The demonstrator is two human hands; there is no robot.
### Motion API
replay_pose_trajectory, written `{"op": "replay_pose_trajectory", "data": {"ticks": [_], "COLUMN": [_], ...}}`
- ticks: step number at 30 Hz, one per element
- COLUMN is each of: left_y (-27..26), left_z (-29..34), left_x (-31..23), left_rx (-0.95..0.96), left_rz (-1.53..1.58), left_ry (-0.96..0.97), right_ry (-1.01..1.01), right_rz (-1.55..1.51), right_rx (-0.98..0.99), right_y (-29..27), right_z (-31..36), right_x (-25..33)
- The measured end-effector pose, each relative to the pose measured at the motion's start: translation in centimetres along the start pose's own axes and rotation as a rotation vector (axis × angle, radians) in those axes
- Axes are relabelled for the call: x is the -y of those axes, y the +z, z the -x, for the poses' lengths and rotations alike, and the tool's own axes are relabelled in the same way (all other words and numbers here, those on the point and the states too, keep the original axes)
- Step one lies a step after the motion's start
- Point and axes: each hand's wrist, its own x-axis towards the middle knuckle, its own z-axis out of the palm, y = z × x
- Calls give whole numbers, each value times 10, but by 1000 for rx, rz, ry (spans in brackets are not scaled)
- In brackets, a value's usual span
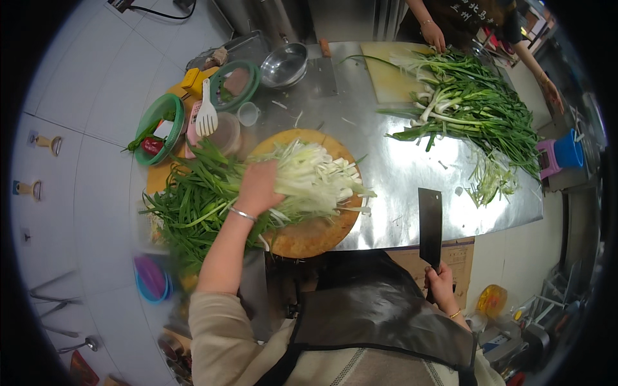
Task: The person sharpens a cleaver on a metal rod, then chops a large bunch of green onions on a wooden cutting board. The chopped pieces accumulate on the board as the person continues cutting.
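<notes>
A thick bunch of green garlic (309, 168) lies across a round wooden chopping board (299, 241), white ends to the right. Its flat green leaves spill off the board's left side. My left hand (261, 186) is closed over the bunch near the middle, where white turns to green; part of my grip is hidden. At the table's front edge, to the right of the board, my right hand (441, 283) grips the handle of a cleaver (430, 225). Its broad dark blade points away from me, apart from the bunch.
At the far right, a co-worker's hand (434, 37) touches a large pile of green garlic (473, 106) beside a yellow cutting board (380, 77). Pale trimmings (492, 180) lie nearer. Green baskets (168, 145), a white slotted spatula (206, 116) and a metal bowl (284, 64) stand back left.
</notes>
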Motion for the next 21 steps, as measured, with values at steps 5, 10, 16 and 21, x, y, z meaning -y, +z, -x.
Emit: {"op": "replay_pose_trajectory", "data": {"ticks": [5, 10, 16, 21], "left_y": [-12, -18, 4, 20], "left_z": [-18, -35, -73, -99], "left_x": [26, 37, 38, 32], "left_rx": [43, 210, 203, 287], "left_rz": [299, 371, -5, 125], "left_ry": [-146, -217, -249, -294], "right_ry": [-2, -39, -8, 70], "right_rz": [-42, -95, -27, -96], "right_rx": [56, 143, 203, 201], "right_y": [5, 10, 4, 11], "right_z": [-35, -78, -90, -82], "right_x": [4, 13, 24, 24]}}
